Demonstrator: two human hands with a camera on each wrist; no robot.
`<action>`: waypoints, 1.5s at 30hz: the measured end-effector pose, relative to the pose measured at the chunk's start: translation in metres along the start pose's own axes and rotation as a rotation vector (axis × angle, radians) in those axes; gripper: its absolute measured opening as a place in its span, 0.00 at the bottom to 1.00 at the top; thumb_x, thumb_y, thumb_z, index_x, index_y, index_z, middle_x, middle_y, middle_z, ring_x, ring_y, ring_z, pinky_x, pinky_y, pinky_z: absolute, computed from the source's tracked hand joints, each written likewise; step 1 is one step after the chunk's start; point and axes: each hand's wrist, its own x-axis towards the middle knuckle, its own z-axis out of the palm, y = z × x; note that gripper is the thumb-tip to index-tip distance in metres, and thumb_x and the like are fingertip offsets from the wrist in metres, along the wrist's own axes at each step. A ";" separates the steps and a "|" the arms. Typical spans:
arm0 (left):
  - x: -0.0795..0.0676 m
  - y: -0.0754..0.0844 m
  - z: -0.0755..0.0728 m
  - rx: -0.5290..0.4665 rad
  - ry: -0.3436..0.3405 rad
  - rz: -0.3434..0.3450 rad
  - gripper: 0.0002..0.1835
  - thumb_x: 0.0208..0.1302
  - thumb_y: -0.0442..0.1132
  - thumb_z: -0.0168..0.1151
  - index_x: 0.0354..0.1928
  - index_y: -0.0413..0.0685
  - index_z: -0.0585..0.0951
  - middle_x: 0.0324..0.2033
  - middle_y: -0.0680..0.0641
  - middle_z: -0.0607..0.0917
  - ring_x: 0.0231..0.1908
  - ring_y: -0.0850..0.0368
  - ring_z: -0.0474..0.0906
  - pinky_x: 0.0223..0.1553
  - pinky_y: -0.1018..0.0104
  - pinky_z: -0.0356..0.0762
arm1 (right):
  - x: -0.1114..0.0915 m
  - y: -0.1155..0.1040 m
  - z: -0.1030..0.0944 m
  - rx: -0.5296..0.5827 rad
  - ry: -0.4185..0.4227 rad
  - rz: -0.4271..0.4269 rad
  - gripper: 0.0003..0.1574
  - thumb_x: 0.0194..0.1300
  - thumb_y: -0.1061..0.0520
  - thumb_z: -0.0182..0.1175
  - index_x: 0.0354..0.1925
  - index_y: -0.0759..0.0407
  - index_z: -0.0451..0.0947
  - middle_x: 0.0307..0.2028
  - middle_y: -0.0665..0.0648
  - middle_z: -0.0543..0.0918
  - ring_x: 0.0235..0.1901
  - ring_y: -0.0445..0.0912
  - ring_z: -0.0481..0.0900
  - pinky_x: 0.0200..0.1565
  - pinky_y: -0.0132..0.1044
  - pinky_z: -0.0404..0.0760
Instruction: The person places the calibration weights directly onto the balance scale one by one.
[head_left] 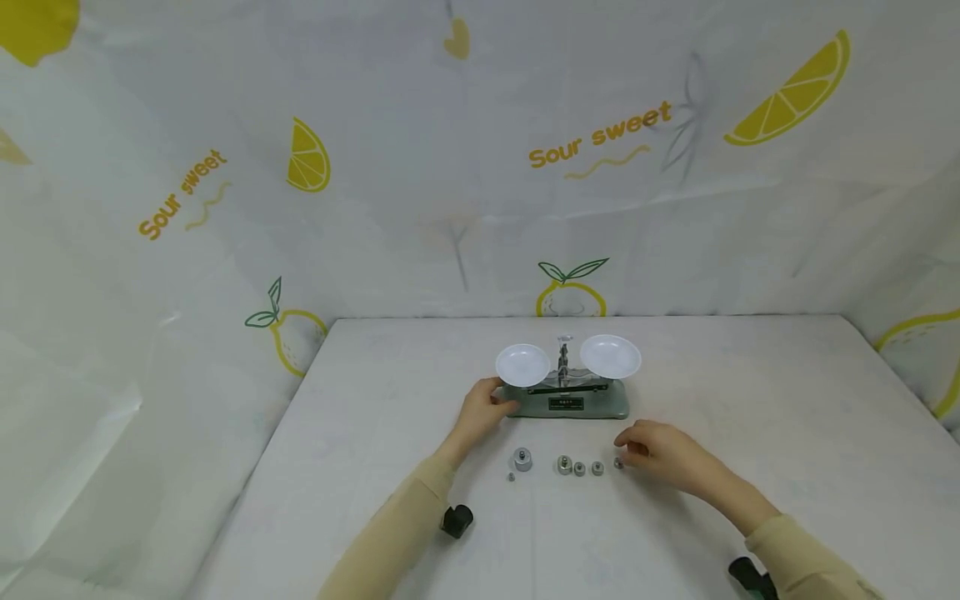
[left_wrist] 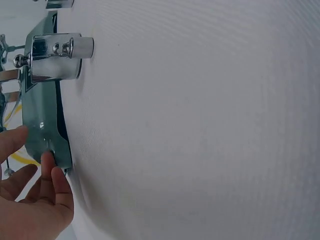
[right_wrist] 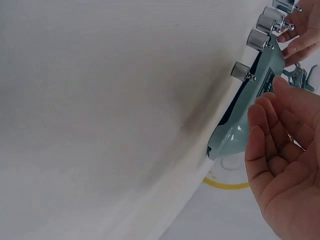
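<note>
A balance scale [head_left: 592,403] with a grey-green base and two white pans stands toward the back of the table. My left hand [head_left: 480,410] grips the left end of its base, the thumb and fingers spread around that end in the left wrist view. My right hand [head_left: 663,454] hovers low beside a small metal weight [head_left: 618,463] at the right of a row. Its fingers are loosely bent and the palm [right_wrist: 290,185] holds nothing. Several more weights sit in front of the scale, among them a large one [head_left: 522,459] and a tiny one [head_left: 512,477].
The white table [head_left: 360,400] backs onto a pale sheet [head_left: 420,233] with lemon prints. Black wrist devices show below the sleeves, one at the left forearm [head_left: 457,521] and one at the right [head_left: 752,577]. The weights stand between my two hands.
</note>
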 end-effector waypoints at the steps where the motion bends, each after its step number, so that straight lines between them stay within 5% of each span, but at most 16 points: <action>1: 0.001 0.001 0.001 -0.003 -0.002 -0.003 0.24 0.54 0.38 0.65 0.54 0.36 0.76 0.53 0.37 0.77 0.41 0.50 0.78 0.36 0.68 0.77 | 0.000 0.000 0.001 0.001 -0.007 0.002 0.08 0.55 0.60 0.63 0.36 0.60 0.82 0.26 0.44 0.76 0.26 0.32 0.67 0.28 0.28 0.72; 12: 0.006 0.000 0.009 -0.055 0.025 -0.047 0.24 0.54 0.39 0.65 0.53 0.38 0.76 0.53 0.38 0.77 0.44 0.51 0.75 0.41 0.64 0.76 | -0.001 0.005 0.007 0.050 -0.095 0.042 0.08 0.55 0.61 0.63 0.36 0.60 0.82 0.26 0.44 0.77 0.26 0.32 0.67 0.28 0.27 0.71; 29: 0.008 -0.003 0.012 -0.048 0.049 -0.035 0.24 0.56 0.42 0.65 0.55 0.41 0.76 0.54 0.40 0.77 0.53 0.49 0.73 0.52 0.55 0.74 | 0.004 0.012 0.013 0.065 -0.118 0.020 0.07 0.53 0.61 0.65 0.34 0.58 0.80 0.26 0.43 0.76 0.26 0.32 0.66 0.27 0.28 0.70; 45: 0.012 -0.002 0.006 0.025 0.051 -0.032 0.21 0.52 0.41 0.69 0.48 0.41 0.81 0.45 0.42 0.81 0.37 0.57 0.73 0.36 0.70 0.72 | 0.008 0.014 0.015 0.091 -0.137 0.018 0.04 0.55 0.58 0.64 0.32 0.55 0.79 0.26 0.44 0.78 0.26 0.31 0.69 0.28 0.28 0.72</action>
